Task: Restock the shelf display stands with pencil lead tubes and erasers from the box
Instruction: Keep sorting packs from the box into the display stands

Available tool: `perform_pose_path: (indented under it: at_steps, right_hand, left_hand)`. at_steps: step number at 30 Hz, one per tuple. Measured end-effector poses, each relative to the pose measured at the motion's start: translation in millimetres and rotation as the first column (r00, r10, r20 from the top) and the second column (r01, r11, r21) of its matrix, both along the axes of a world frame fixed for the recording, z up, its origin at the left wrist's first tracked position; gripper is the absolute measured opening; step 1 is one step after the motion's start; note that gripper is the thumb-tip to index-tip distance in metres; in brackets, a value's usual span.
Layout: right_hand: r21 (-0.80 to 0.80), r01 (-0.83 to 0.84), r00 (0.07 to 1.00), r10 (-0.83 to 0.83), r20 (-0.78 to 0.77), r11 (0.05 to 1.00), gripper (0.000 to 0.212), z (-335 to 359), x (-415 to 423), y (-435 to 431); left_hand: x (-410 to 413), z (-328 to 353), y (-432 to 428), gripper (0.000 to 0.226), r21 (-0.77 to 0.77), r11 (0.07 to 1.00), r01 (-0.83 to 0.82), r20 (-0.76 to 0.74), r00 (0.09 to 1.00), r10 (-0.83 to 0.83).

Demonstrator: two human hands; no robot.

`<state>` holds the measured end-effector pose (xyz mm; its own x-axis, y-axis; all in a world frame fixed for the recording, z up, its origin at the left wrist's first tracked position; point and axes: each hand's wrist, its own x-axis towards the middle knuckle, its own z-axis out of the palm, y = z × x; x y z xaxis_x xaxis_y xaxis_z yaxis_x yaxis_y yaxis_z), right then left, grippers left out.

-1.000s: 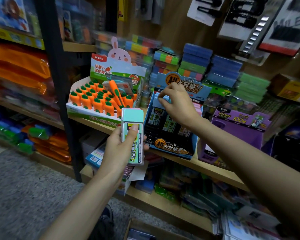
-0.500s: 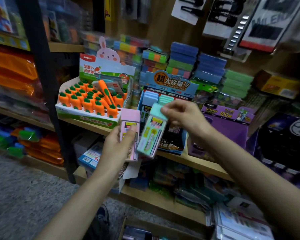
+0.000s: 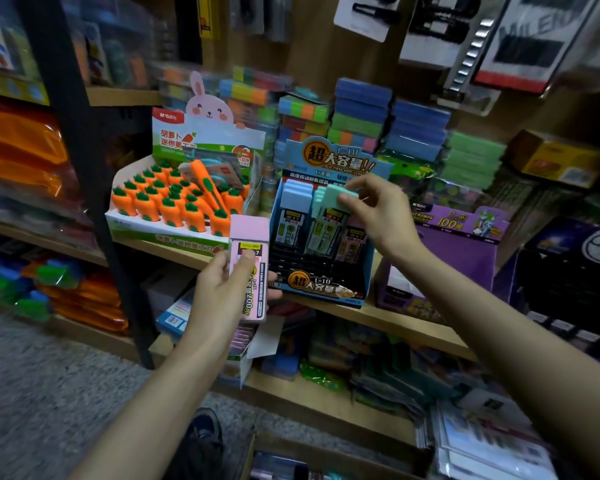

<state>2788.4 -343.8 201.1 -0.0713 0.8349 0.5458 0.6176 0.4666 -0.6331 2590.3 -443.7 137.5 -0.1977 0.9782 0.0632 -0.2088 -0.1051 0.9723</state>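
Observation:
A blue and black display stand [image 3: 326, 289] for pencil lead tubes sits on the wooden shelf. Blue-capped tubes [image 3: 293, 206] stand in its left column. My right hand [image 3: 378, 209] pinches the cap of a mint green lead tube [image 3: 329, 220], which stands in the stand's middle column beside another green one. My left hand [image 3: 222, 299] holds a pink lead tube [image 3: 250, 268] upright, just left of the stand and in front of the shelf edge. More pink tubes [image 3: 239, 341] show below that hand.
A carrot-shaped item display [image 3: 174, 202] with a rabbit header stands left of the lead stand. A purple box [image 3: 458, 251] sits to its right. Stacked coloured packs [image 3: 361, 112] fill the back. A black upright [image 3: 84, 168] divides the shelves. A cardboard box [image 3: 291, 462] lies on the floor below.
My right hand took the green tube off the stack in my left hand and carried it up into the stand's middle column. A pink tube is now the top one in my left hand.

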Motion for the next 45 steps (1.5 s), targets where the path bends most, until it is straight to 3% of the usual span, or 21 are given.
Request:
perform_pose_path:
  at_steps: [10, 14, 18, 20, 22, 24, 26, 28, 30, 32, 34, 36, 40, 45]
  right_hand:
    - [-0.02, -0.03, 0.988, 0.033, 0.153, 0.999, 0.012, -11, -9, 0]
    - [0.095, 0.01, 0.933, -0.044, 0.358, 0.995, 0.023, -14, -9, 1]
    - [0.079, 0.007, 0.863, -0.046, 0.503, 0.997, 0.027, -3, -10, -4]
    - [0.047, -0.028, 0.92, 0.008, 0.392, 0.998, 0.027, 1, -13, -17]
    - [-0.131, -0.144, 0.98, 0.16, 0.118, 0.981, 0.026, 3, -17, -37]
    - [-0.337, -0.314, 0.949, 0.29, -0.12, 0.888, 0.018, -3, -21, -57]
    - [-0.406, -0.379, 0.923, 0.311, -0.225, 0.831, 0.003, -12, -21, -69]
    - [-0.426, -0.367, 0.922, 0.263, -0.285, 0.827, 0.005, -13, -16, -76]
    - [-0.394, -0.316, 0.937, 0.217, -0.275, 0.863, 0.008, -7, -2, -74]
    - [-0.316, -0.242, 0.959, 0.177, -0.22, 0.917, 0.012, 4, 16, -68]
    - [-0.237, -0.16, 0.978, 0.121, -0.17, 0.958, 0.011, 14, 34, -59]
    - [-0.167, -0.084, 0.993, 0.069, -0.094, 0.982, 0.012, 17, 45, -50]
    - [-0.114, -0.021, 1.0, 0.023, 0.01, 0.993, 0.012, 4, 48, -35]
    - [-0.059, -0.023, 0.988, 0.032, 0.152, 0.998, 0.023, -11, 42, -23]
  left_hand:
    - [3, 2, -1, 0.012, -0.006, 1.0, 0.002, 0.021, 1.0, -0.002]
    - [5, 3, -2, 0.013, -0.011, 1.0, 0.025, -0.002, 1.0, -0.025]
    - [11, 4, -5, 0.015, 0.001, 0.995, 0.1, -0.007, 0.995, -0.1]
    - [15, 5, -6, 0.016, 0.013, 0.992, 0.124, 0.02, 0.992, -0.124]
    - [21, 5, -7, 0.015, 0.016, 0.99, 0.138, 0.019, 0.99, -0.139]
    - [28, 6, -8, 0.013, 0.015, 0.988, 0.152, 0.0, 0.988, -0.152]
    - [36, 6, -8, 0.013, 0.024, 0.984, 0.174, -0.006, 0.985, -0.174]
    - [42, 3, -7, 0.012, 0.049, 0.985, 0.164, -0.122, 0.98, -0.157]
    - [43, -3, -3, 0.016, 0.101, 0.987, 0.122, -0.39, 0.918, -0.074]
    - [41, -10, 2, 0.032, 0.133, 0.985, 0.107, -0.667, 0.745, 0.009]
    - [38, -16, 7, 0.043, 0.191, 0.975, 0.11, -0.81, 0.578, 0.094]
    - [36, -21, 11, 0.049, 0.227, 0.969, 0.1, -0.867, 0.474, 0.154]
    - [35, -32, 17, 0.056, 0.129, 0.987, 0.099, -0.927, 0.365, 0.085]
    - [32, -35, 21, 0.053, 0.135, 0.986, 0.102, -0.929, 0.359, 0.09]
